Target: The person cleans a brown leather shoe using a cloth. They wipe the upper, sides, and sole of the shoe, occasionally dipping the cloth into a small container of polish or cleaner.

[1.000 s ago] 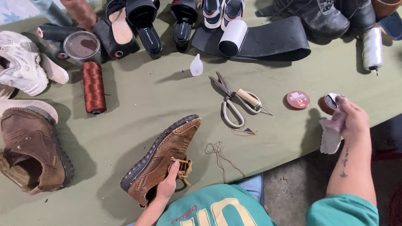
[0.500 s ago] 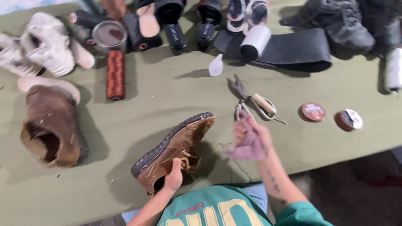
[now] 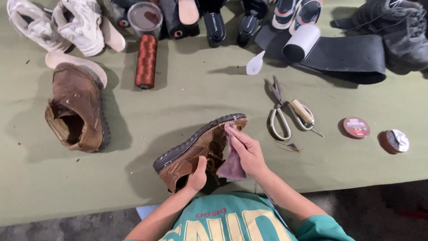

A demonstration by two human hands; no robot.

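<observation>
- Two hands work on one brown shoe (image 3: 196, 149), which is tipped on its side near the front edge of the green table (image 3: 178, 98).
- Your left hand (image 3: 196, 177) grips the shoe at its heel opening, thumb on the upper.
- Your right hand (image 3: 248, 151) holds a mauve cloth (image 3: 232, 165) pressed against the shoe's toe.
- Its mate, a second brown shoe (image 3: 78, 107), lies well apart to the left.
- Scissors (image 3: 278, 111) and an awl (image 3: 305, 114) lie just right of your right hand; two round tins (image 3: 355, 127) sit farther right.
</observation>
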